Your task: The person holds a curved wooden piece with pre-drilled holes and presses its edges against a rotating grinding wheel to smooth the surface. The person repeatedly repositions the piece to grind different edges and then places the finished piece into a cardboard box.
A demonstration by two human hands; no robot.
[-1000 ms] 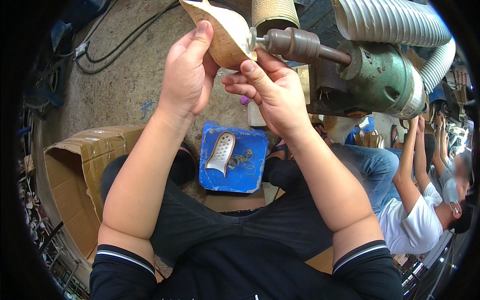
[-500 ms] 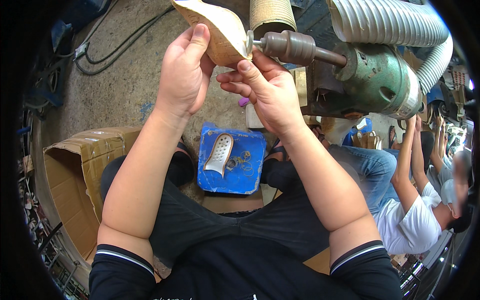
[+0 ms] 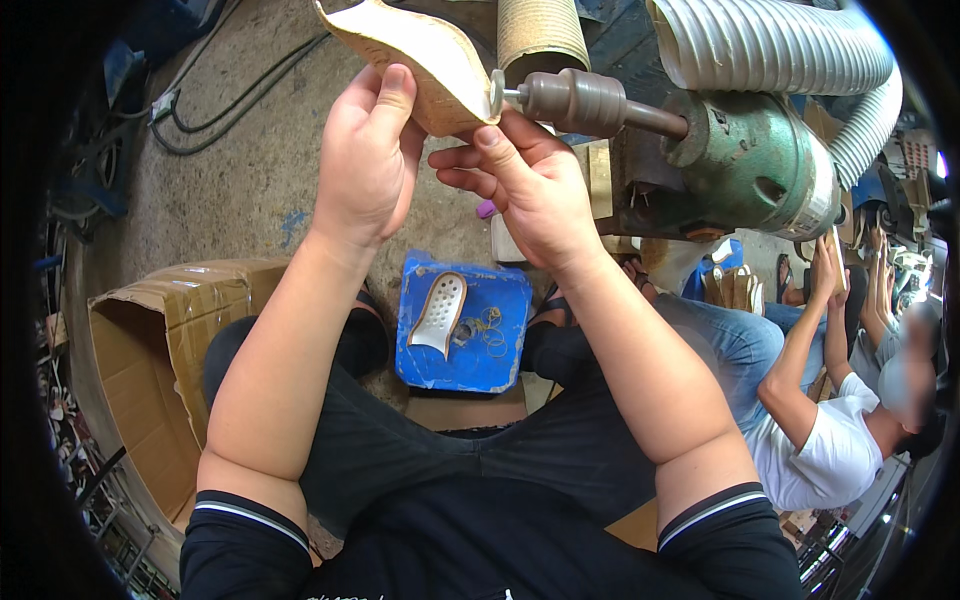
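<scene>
Up near the top, my left hand (image 3: pixel 365 165) is closed around the side of a curved insole (image 3: pixel 405 45) with a cork-coloured underside and a white upper face, its thumb on the outer side. My right hand (image 3: pixel 540 195) pinches the insole's lower right end between thumb and fingers; some fingertips are hidden behind it. That end rests against or right beside a small round grinding disc (image 3: pixel 496 95), and I cannot tell if they touch. A brown chuck (image 3: pixel 575 102) carries the disc on the shaft of a green motor (image 3: pixel 755 165).
Between my feet stands a blue stool (image 3: pixel 415 372) with a white perforated insole (image 3: pixel 437 320) and rubber bands (image 3: pixel 491 325) on it. An open cardboard box (image 3: pixel 215 300) is at left. A ribbed hose (image 3: pixel 775 45) runs above the motor. A co-worker (image 3: pixel 825 440) sits at right.
The insole's far end has swung left and a little more of its white face shows. Both hands remain on it, and its lower end stays by the disc. The co-worker's arms have shifted.
</scene>
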